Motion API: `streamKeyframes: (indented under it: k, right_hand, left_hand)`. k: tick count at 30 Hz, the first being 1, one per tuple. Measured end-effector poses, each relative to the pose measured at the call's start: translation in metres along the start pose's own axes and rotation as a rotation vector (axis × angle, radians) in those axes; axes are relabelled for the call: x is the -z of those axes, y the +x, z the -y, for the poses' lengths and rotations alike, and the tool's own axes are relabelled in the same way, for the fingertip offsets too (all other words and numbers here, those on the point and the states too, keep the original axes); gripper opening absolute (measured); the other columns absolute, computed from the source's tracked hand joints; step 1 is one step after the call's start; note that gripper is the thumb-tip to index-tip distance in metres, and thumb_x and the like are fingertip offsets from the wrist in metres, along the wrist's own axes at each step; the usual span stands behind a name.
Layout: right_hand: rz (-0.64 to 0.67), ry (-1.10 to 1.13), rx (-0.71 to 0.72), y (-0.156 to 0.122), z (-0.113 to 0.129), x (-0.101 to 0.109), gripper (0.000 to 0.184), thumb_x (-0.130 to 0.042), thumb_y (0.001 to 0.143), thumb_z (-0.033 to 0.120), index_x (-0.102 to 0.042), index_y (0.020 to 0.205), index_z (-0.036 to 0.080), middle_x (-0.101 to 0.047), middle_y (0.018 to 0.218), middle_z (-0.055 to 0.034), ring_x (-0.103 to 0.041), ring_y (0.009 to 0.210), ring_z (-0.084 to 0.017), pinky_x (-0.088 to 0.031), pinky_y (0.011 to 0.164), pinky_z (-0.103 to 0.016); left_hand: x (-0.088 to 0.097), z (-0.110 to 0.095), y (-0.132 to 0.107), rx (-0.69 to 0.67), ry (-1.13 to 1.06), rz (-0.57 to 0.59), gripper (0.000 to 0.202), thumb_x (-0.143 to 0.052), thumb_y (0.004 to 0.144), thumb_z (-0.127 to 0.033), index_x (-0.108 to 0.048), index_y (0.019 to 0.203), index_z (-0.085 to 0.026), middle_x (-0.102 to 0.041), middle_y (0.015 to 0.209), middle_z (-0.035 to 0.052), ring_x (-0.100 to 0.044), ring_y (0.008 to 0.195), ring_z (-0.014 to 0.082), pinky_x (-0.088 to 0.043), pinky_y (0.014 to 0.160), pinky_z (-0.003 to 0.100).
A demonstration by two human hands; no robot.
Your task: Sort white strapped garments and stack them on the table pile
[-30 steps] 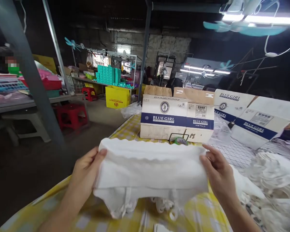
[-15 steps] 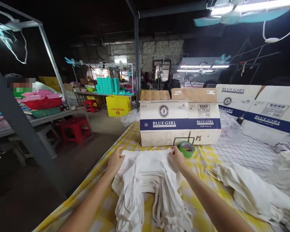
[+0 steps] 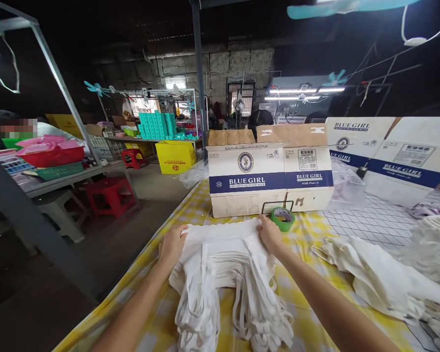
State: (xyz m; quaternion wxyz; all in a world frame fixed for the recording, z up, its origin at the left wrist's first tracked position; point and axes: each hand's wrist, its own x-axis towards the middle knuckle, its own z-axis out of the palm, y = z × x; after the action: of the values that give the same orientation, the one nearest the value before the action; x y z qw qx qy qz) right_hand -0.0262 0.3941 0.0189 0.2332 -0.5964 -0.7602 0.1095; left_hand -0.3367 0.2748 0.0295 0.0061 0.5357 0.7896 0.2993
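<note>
A neat stack of white strappy garments, like camisole tops, lies on the table with its thin straps hanging towards me. My left hand pinches the far left corner of the top garment. At its far right corner, my right hand holds the same garment between thumb and fingers. The garment's far edge is stretched between both hands, laid over the stack. Just beyond my right hand is a roll of green tape, standing near the box.
A Blue Girl beer carton stands behind the stack, with another carton to the right. More white garments lie loosely at right on the yellow checked cloth. A metal post rises at left; a person sits beyond it.
Both hands keep hold of the top garment's corners, and its far edge now looks smoother and more spread. The view has shifted slightly.
</note>
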Motion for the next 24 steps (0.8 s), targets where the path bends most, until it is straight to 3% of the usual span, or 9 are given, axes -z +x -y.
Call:
streamKeyframes:
  k: [4, 8, 12, 15, 24]
  right_hand:
    - [0.012, -0.017, 0.016, 0.000, -0.004, 0.003, 0.037, -0.046, 0.085, 0.016, -0.050, 0.121, 0.020, -0.065, 0.106, -0.0096, -0.061, 0.092, -0.022, -0.036, 0.071, -0.027]
    - [0.025, -0.021, 0.004, 0.000, -0.008, 0.003, 0.032, -0.049, 0.085, 0.022, -0.053, 0.117, 0.019, -0.066, 0.102, -0.0095, -0.061, 0.088, -0.022, -0.036, 0.068, -0.027]
    - [0.026, -0.004, 0.016, -0.001, -0.011, 0.001, 0.028, -0.049, 0.086, 0.025, -0.056, 0.112, 0.018, -0.067, 0.097, -0.0093, -0.061, 0.085, -0.021, -0.036, 0.066, -0.026]
    - [0.016, 0.012, 0.035, -0.002, -0.014, -0.001, 0.029, -0.051, 0.085, 0.023, -0.055, 0.113, 0.018, -0.066, 0.095, -0.0084, -0.060, 0.084, -0.020, -0.035, 0.065, -0.025]
    - [0.003, 0.010, 0.057, 0.003, -0.018, -0.006, 0.030, -0.053, 0.083, 0.022, -0.056, 0.113, 0.019, -0.065, 0.095, -0.0065, -0.060, 0.082, -0.018, -0.037, 0.066, -0.024]
  left_hand:
    - [0.001, 0.004, -0.001, 0.006, 0.012, 0.008, 0.027, -0.054, 0.076, -0.029, -0.066, 0.099, -0.021, -0.063, 0.072, 0.0023, -0.060, 0.069, 0.0177, -0.040, 0.063, 0.026]
    - [0.004, 0.006, -0.002, 0.012, -0.005, 0.021, 0.030, -0.054, 0.076, -0.035, -0.064, 0.099, -0.018, -0.061, 0.068, 0.0007, -0.059, 0.064, 0.0161, -0.038, 0.059, 0.024]
    - [0.008, 0.006, -0.007, 0.009, -0.005, 0.049, 0.027, -0.055, 0.071, -0.021, -0.065, 0.096, -0.018, -0.056, 0.060, -0.0035, -0.055, 0.057, 0.0131, -0.037, 0.057, 0.023]
    - [0.009, 0.011, -0.010, 0.011, 0.001, 0.057, 0.027, -0.053, 0.070, -0.016, -0.065, 0.094, -0.018, -0.057, 0.062, -0.0034, -0.055, 0.058, 0.0119, -0.038, 0.059, 0.022]
    - [0.010, 0.018, -0.009, 0.002, 0.045, 0.048, 0.019, -0.056, 0.075, -0.021, -0.065, 0.091, -0.019, -0.062, 0.066, -0.0016, -0.059, 0.062, 0.0131, -0.042, 0.062, 0.023]
